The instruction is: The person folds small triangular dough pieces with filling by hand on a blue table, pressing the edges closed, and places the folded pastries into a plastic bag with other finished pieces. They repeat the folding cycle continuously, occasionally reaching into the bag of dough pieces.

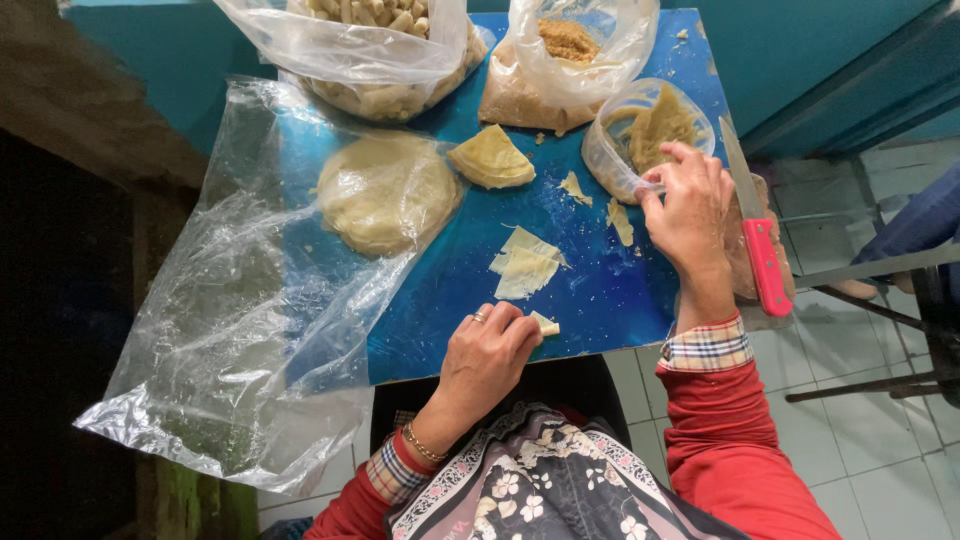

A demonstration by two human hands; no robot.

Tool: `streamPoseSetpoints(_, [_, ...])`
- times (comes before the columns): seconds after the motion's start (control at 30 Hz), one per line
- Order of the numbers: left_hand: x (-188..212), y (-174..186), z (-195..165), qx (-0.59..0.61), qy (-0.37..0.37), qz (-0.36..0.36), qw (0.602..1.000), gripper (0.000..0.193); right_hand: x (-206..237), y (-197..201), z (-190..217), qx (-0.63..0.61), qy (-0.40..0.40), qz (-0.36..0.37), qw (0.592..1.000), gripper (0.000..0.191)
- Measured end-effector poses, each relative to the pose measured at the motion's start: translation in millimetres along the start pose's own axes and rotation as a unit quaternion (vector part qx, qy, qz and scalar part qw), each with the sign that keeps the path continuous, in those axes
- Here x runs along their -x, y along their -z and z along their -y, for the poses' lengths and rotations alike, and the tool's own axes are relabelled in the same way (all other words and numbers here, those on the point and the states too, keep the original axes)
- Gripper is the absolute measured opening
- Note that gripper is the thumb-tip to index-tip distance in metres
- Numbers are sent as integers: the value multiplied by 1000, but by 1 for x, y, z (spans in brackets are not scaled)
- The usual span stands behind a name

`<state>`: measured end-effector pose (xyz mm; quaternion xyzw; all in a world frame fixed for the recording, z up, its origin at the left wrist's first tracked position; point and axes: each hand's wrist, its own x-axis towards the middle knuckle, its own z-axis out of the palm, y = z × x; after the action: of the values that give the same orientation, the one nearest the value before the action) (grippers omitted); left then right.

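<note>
My left hand (490, 355) rests at the near edge of the blue table (600, 290), its fingers closed on a small pale dough piece (545, 324). Just beyond it lies a cut thin wrapper sheet (524, 265). My right hand (690, 205) reaches to the rim of a clear plastic container (612, 160) holding yellowish filling (660, 122), fingers pinched at the rim. A folded triangular wrapper (490, 158) and a round stack of wrappers under plastic (385, 192) lie further left.
A red-handled knife (757, 235) lies at the table's right edge. Two plastic bags stand at the back: one with rolled pieces (385, 45), one with brown crumbs (565, 50). A large clear plastic sheet (230, 330) drapes over the left. Tiled floor shows on the right.
</note>
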<state>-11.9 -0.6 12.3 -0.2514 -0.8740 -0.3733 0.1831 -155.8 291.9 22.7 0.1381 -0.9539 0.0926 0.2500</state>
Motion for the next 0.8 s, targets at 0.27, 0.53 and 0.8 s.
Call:
streamPoseSetpoints(0.27, [1,0,1,2,-4,-3,1000,12,-11,8,16,-74,-44,-26,996,14])
streamPoseSetpoints(0.53, [4,0,-1,-28,-8,-18,999,10,56,41,98,-204,215,123,947,48])
streamPoseSetpoints(0.8, [5,-3,0,-33,-9,-24,999,10,72,42,96,-38,319,85,943,56])
